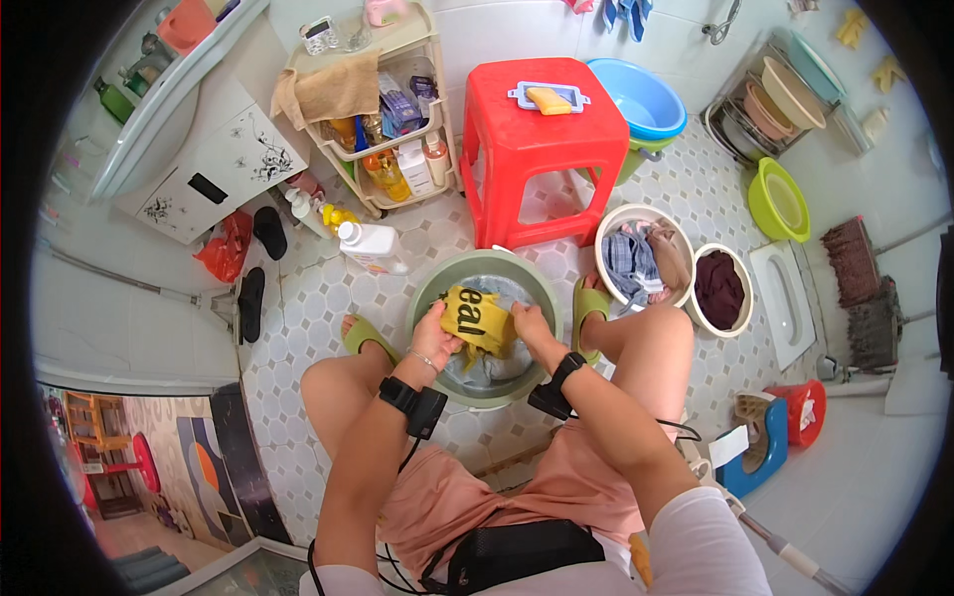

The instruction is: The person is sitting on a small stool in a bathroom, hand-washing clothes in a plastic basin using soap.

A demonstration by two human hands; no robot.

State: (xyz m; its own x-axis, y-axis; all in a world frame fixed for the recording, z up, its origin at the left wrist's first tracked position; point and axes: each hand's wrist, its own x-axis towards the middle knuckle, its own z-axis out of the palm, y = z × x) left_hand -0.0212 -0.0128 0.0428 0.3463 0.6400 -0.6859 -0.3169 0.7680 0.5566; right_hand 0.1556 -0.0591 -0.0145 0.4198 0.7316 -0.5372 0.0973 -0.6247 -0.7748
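Observation:
A wet yellow cloth with dark printed letters (477, 322) is stretched between my hands over a grey-green plastic bucket (550, 287). My left hand (434, 333) grips its left side and my right hand (531, 328) its right edge. Cloudy water and pale, wet fabric (484, 371) show in the bucket below the cloth. Beyond the bucket, a yellow bar of soap (548, 100) rests on a light-blue soap dish (523, 92) on a red plastic stool (496, 127).
Right of the bucket are a white basin of mixed clothes (605, 216) and a smaller basin with dark cloth (745, 319). A white bottle (370, 246) stands at the front left, near a shelf cart (440, 97). A squat toilet (786, 320) lies farther right.

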